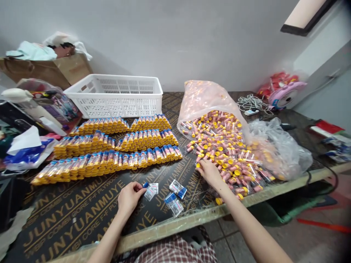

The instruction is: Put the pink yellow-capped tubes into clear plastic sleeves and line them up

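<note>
My left hand (129, 196) pinches a small clear packet with a blue top (150, 191) just above the dark plywood table (109, 213). To its right lie more blue-and-clear packets (174, 205). My right hand (208, 171) reaches to the left edge of a heap of pink tubes with yellow caps (233, 160), its fingers closed at one tube (197, 165). The heap spills from a translucent pink bag (207, 95). Stacked rows of tubes with blue tops and yellow ends (95, 160) fill the left part of the table.
A white slatted basket (120, 104) stands behind the rows. Crumpled clear plastic (287, 146) lies right of the heap, with a white cable (252, 102) and a pink fan (286, 95) behind. Bags, a white-lidded bottle (18, 95) and paper crowd the far left.
</note>
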Demonstrator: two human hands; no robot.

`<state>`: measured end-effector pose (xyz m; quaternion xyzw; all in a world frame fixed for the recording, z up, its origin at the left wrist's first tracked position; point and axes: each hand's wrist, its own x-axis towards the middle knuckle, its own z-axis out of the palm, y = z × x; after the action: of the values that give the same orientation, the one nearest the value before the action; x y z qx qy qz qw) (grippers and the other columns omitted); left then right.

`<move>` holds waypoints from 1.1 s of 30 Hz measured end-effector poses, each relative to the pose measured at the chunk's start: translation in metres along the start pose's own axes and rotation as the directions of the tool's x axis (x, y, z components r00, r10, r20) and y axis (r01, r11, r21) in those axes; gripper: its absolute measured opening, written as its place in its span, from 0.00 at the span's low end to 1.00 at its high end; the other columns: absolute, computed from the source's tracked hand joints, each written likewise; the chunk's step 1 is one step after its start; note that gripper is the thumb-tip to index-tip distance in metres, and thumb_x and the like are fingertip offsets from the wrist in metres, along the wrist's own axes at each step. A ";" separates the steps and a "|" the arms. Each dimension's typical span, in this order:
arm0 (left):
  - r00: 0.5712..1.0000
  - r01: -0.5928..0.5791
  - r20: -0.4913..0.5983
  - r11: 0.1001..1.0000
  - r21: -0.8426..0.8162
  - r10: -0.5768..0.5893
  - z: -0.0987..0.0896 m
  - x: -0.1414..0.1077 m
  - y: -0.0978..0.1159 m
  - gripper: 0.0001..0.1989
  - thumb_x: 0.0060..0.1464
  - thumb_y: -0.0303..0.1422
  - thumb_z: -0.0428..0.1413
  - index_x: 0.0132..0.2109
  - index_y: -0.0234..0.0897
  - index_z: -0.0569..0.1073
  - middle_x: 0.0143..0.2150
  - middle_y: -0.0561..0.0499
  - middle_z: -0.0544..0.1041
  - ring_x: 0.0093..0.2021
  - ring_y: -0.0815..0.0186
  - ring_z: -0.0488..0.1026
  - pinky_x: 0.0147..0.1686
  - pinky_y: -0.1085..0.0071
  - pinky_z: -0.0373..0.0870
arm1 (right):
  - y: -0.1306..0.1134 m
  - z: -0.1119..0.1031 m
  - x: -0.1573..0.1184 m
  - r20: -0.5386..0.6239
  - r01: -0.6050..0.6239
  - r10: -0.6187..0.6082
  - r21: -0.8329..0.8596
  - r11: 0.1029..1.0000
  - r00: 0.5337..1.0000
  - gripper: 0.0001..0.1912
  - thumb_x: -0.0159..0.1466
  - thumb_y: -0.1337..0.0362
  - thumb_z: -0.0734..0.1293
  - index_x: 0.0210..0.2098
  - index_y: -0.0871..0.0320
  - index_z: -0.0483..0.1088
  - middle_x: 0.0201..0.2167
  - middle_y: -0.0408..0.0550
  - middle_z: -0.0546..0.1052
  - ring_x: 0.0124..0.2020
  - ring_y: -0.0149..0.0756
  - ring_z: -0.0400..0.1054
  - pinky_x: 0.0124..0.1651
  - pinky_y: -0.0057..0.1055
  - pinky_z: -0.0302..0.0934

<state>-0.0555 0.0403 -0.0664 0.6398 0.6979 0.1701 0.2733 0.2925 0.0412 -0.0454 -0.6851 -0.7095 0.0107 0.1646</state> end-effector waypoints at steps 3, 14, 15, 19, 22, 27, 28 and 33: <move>0.998 -0.058 -0.028 0.992 -0.113 0.055 0.002 -0.003 -0.001 0.09 0.42 0.39 0.57 0.24 0.39 0.70 0.22 0.54 0.74 0.25 0.65 0.70 0.27 0.73 0.61 | -0.014 -0.007 -0.007 -0.070 0.006 0.002 0.120 0.993 0.998 0.06 0.60 0.65 0.62 0.36 0.59 0.68 0.31 0.49 0.73 0.31 0.36 0.68 0.36 0.29 0.61; 1.000 -0.004 0.019 0.995 -0.104 0.006 0.009 -0.008 0.009 0.07 0.44 0.36 0.57 0.32 0.39 0.71 0.25 0.55 0.75 0.28 0.64 0.72 0.29 0.73 0.60 | -0.083 -0.008 -0.026 -0.178 0.053 0.073 0.615 0.787 0.981 0.12 0.62 0.67 0.59 0.44 0.58 0.69 0.39 0.50 0.74 0.32 0.34 0.68 0.37 0.32 0.64; 1.000 0.005 0.027 0.996 -0.085 -0.002 0.008 -0.009 0.010 0.06 0.45 0.36 0.56 0.32 0.40 0.71 0.25 0.54 0.75 0.29 0.64 0.73 0.29 0.73 0.60 | -0.082 -0.005 -0.026 -0.171 0.049 0.075 0.623 0.781 0.982 0.13 0.62 0.67 0.59 0.44 0.57 0.69 0.39 0.50 0.74 0.34 0.35 0.68 0.39 0.33 0.64; 0.999 0.027 -0.027 0.999 0.029 -0.026 0.005 -0.015 0.011 0.12 0.45 0.43 0.56 0.33 0.41 0.72 0.29 0.53 0.76 0.32 0.61 0.72 0.27 0.72 0.58 | -0.068 0.013 -0.026 -0.149 0.027 0.089 0.641 0.767 0.985 0.12 0.61 0.68 0.60 0.43 0.57 0.70 0.41 0.52 0.74 0.42 0.39 0.68 0.46 0.39 0.64; 0.998 0.037 -0.046 0.997 0.069 -0.034 0.004 -0.017 0.009 0.10 0.45 0.43 0.56 0.31 0.42 0.72 0.30 0.52 0.75 0.33 0.61 0.72 0.28 0.72 0.58 | -0.057 0.025 -0.030 -0.133 0.007 0.107 0.659 0.752 0.985 0.10 0.59 0.69 0.62 0.39 0.57 0.72 0.40 0.52 0.74 0.40 0.39 0.70 0.39 0.36 0.68; 0.997 0.071 -0.030 0.997 -0.006 -0.071 0.003 -0.012 0.003 0.10 0.45 0.42 0.55 0.27 0.41 0.73 0.26 0.52 0.75 0.30 0.60 0.72 0.28 0.71 0.60 | -0.054 0.030 -0.039 -0.146 -0.016 0.153 0.671 0.741 0.977 0.12 0.58 0.70 0.62 0.40 0.57 0.72 0.41 0.52 0.75 0.41 0.39 0.70 0.38 0.35 0.68; 0.998 0.058 -0.029 0.997 -0.059 -0.060 0.002 -0.011 0.002 0.11 0.44 0.43 0.56 0.26 0.41 0.73 0.25 0.52 0.75 0.29 0.61 0.72 0.28 0.71 0.61 | -0.055 0.029 -0.040 -0.157 -0.022 0.170 0.671 0.741 0.973 0.12 0.59 0.69 0.61 0.41 0.57 0.72 0.41 0.52 0.75 0.41 0.39 0.70 0.39 0.35 0.68; 0.999 -0.014 -0.032 0.903 -0.429 0.000 0.004 -0.011 0.000 0.14 0.36 0.43 0.59 0.26 0.38 0.69 0.22 0.52 0.74 0.26 0.63 0.72 0.29 0.70 0.66 | -0.066 0.016 -0.043 -0.189 -0.041 0.231 0.685 0.728 0.954 0.12 0.60 0.67 0.61 0.42 0.59 0.71 0.41 0.52 0.76 0.40 0.38 0.70 0.41 0.35 0.67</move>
<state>-0.0524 0.0292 -0.0679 0.5636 0.6453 0.3304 0.3959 0.2249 -0.0016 -0.0544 -0.6247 -0.5766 0.1881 0.4918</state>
